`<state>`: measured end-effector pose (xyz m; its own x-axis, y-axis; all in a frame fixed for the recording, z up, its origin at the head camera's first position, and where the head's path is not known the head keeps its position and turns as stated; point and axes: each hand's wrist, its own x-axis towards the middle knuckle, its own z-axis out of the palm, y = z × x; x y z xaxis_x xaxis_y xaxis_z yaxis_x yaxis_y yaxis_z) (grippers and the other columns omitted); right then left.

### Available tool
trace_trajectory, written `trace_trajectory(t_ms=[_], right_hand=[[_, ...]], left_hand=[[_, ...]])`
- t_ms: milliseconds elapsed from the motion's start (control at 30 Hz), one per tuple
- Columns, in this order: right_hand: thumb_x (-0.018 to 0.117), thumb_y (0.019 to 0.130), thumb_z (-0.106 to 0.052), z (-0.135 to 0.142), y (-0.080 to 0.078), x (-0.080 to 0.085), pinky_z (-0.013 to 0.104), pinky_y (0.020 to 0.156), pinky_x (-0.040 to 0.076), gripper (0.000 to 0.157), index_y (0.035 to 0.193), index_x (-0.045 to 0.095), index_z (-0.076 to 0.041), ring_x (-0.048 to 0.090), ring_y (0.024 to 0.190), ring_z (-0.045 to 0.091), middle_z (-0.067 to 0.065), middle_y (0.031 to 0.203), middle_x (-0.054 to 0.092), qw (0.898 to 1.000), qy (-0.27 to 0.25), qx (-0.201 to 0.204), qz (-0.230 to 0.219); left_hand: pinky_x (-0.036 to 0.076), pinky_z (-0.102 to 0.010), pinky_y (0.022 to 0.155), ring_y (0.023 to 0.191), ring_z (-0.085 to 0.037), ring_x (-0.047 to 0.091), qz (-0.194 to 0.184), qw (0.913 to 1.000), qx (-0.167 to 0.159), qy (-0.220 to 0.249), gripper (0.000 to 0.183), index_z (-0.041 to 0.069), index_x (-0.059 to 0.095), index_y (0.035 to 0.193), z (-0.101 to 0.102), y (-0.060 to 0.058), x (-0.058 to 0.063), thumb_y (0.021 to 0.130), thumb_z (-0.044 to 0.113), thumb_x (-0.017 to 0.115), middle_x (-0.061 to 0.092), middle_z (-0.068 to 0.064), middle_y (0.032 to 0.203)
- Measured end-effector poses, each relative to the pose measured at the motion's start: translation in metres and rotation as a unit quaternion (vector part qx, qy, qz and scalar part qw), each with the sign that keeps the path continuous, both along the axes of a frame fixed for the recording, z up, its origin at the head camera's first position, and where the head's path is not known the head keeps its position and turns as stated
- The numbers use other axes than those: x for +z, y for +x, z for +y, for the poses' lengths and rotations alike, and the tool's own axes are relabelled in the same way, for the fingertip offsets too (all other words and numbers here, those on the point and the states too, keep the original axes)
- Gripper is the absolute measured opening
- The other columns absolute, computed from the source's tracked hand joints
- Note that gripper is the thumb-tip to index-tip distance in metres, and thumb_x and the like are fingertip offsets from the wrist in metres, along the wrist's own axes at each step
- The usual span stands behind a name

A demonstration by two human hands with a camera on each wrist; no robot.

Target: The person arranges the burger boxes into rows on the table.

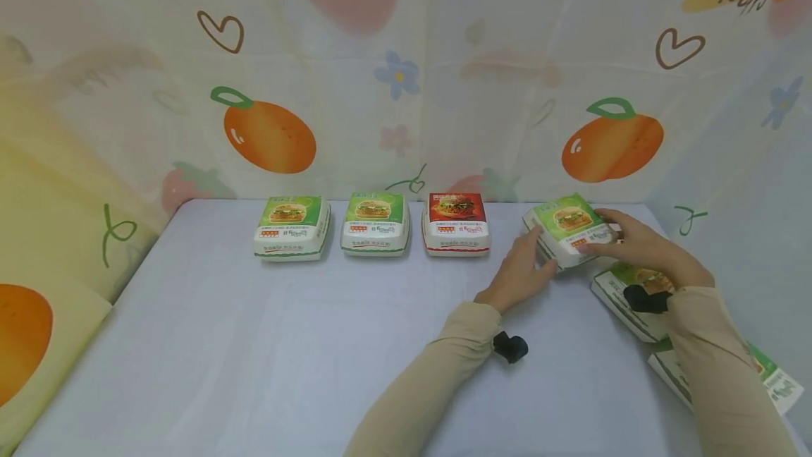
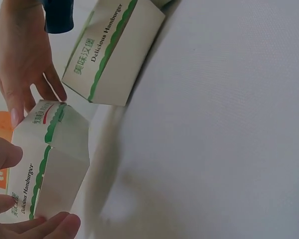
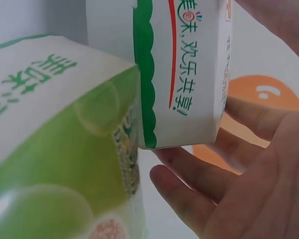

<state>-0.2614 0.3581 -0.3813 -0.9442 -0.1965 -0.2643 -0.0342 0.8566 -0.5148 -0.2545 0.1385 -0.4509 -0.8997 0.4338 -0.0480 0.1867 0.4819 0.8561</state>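
Observation:
A green-and-white hamburger box is held turned at an angle between both hands, at the back right of the table. My left hand grips its left side, with fingers and thumb round the carton in the left wrist view. My right hand holds the opposite end, thumb on the printed lid. In the right wrist view that hand's fingers lie against the box's end. A second green hamburger box sits just below the right wrist, partly hidden by it. Its white side reads "Delicious Hamburger".
Along the back edge stand two green hamburger boxes, one leftmost and one beside it, then a red one. Another green box lies under the right forearm. A fruit-printed curtain rises behind the white table.

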Motion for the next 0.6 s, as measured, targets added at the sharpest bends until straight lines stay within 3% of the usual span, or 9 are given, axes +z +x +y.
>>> trace_trajectory(t_ms=[233, 600], right_hand=[[0.068, 0.092, -0.04, -0.003, 0.008, 0.004, 0.067, 0.1, 0.043, 0.098, 0.154, 0.01, 0.009, 0.036, 0.127, 0.064, 0.039, 0.152, 0.021, 1.0, -0.022, -0.009, 0.001], [0.076, 0.087, -0.033, -0.011, 0.02, 0.014, 0.069, 0.106, 0.035, 0.104, 0.155, 0.008, 0.008, 0.036, 0.128, 0.062, 0.039, 0.154, 0.019, 0.998, -0.043, -0.019, 0.035]], left_hand=[[0.036, -0.037, 0.118, 0.147, -0.021, 0.035, 0.025, 0.9996, 0.002, 0.015, 0.068, 0.017, 0.024, 0.158, -0.006, 0.003, 0.008, 0.1, 0.033, 0.056, 0.034, -0.009, 0.159], [0.048, -0.028, 0.101, 0.125, -0.015, 0.051, 0.036, 0.9974, 0.008, 0.062, 0.068, 0.021, 0.024, 0.158, -0.021, 0.013, 0.027, 0.099, 0.035, 0.055, 0.033, -0.009, 0.156]])
